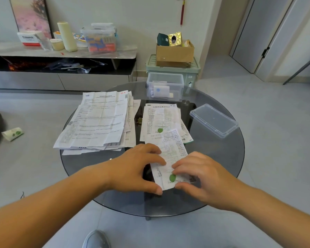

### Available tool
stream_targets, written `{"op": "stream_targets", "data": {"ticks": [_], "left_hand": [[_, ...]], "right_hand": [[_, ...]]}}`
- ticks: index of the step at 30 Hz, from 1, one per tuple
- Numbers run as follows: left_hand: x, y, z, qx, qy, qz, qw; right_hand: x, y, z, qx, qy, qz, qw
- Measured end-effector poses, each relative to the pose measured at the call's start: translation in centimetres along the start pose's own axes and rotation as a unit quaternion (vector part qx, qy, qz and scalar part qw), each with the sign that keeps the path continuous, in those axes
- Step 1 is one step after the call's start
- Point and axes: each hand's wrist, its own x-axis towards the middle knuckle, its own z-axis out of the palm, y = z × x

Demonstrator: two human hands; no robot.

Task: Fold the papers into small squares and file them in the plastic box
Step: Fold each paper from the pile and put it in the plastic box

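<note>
A narrow printed paper strip (170, 154) with a green dot lies near the front of the round glass table (222, 154). My left hand (136, 167) pinches its left edge between thumb and fingers. Opposite, my right hand (200, 174) pinches its lower right part. A big stack of unfolded sheets (97, 122) lies at the left, and a smaller pile of leaflets (161, 119) sits in the middle. The clear plastic box (166, 86) stands open at the table's far edge with a few folded papers inside. Its lid (213, 119) lies at the right.
A green storage bin (193, 72) with a cardboard box (174, 54) on it stands behind the table. A low cabinet (61, 54) with containers runs along the wall. A crumpled paper (13, 133) lies on the floor at left. My shoe (97, 238) shows below.
</note>
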Motion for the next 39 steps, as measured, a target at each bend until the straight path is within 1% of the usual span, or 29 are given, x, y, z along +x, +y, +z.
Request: {"op": "stream_targets", "data": {"ticks": [4,6,10,13,17,20,23,27,31,35,39], "left_hand": [[-0.2,-0.3,0.2,-0.025,0.000,0.008,1.000],[-0.2,-0.1,0.5,-0.038,0.012,0.012,0.999],[-0.1,0.3,0.7,-0.017,0.035,0.017,0.999],[-0.3,0.6,0.9,-0.001,0.036,0.019,0.999],[-0.5,1.1,1.3,0.030,0.048,0.056,0.997],[-0.4,1.3,1.5,0.047,0.037,0.083,0.995],[-0.2,1.3,1.4,0.020,0.036,0.072,0.997],[0.1,1.3,1.7,0.000,0.042,0.037,0.998],[0.1,1.5,1.7,-0.020,0.030,0.018,0.999],[0.2,1.5,1.7,-0.047,0.043,0.017,0.998],[0.2,1.4,1.8,-0.061,0.064,0.020,0.996]], "right_hand": [[0.1,-0.2,-0.1,-0.027,0.021,-0.040,0.999],[0.2,-0.3,-0.1,-0.043,0.018,-0.049,0.998],[0.3,-0.1,-0.4,-0.008,0.001,-0.008,1.000],[0.2,0.5,-0.4,0.007,-0.017,-0.001,1.000],[0.1,0.5,-0.3,0.009,-0.024,-0.001,1.000],[0.2,0.6,-0.4,0.023,-0.026,0.001,0.999],[0.1,0.6,-0.4,0.038,-0.030,0.015,0.999],[0.0,0.6,-0.2,0.052,-0.018,0.022,0.998],[0.0,0.6,-0.3,0.009,-0.009,-0.018,1.000],[0.1,0.2,-0.3,-0.020,0.008,-0.050,0.998],[0.3,0.4,-0.1,0.008,0.008,-0.022,1.000]]}}
